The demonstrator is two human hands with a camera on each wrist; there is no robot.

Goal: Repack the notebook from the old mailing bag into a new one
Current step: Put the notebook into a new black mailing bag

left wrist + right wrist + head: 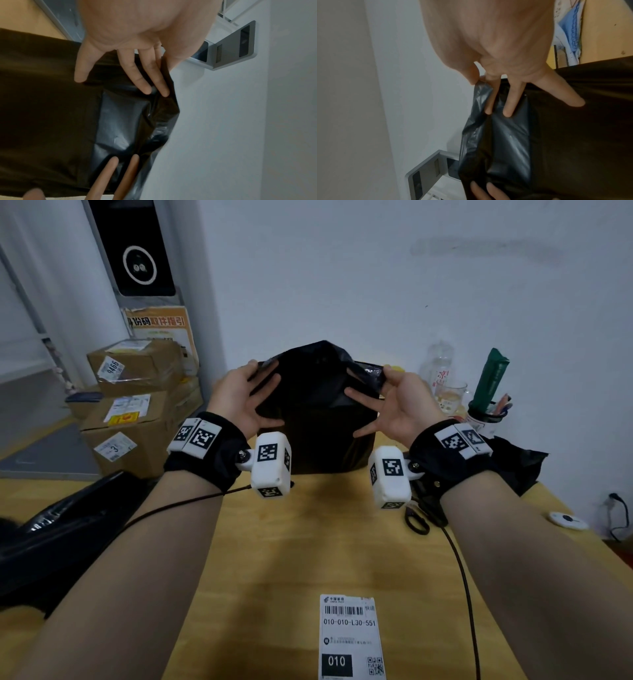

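- So, the black mailing bag (pixel 322 419) stands mid-frame, glossy, top crumpled.
- Left hand (pixel 236 402) and right hand (pixel 400 405) pinch its top corners, other fingers splayed.
- Bare table (pixel 274 559) shows lower centre.

Glossy black mailing bag (pixel 322 412) (greyish inside), yellow wooden table (pixel 274 559), white label (pixel 351 638)

Bag (pixel 325 419) between hands, on table (pixel 274 559).

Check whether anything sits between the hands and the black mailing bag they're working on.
Nothing visible does. The left hand and right hand already pinch the top corners of the black mailing bag, other fingers spread against its front. The scissors lie nearer, aside.
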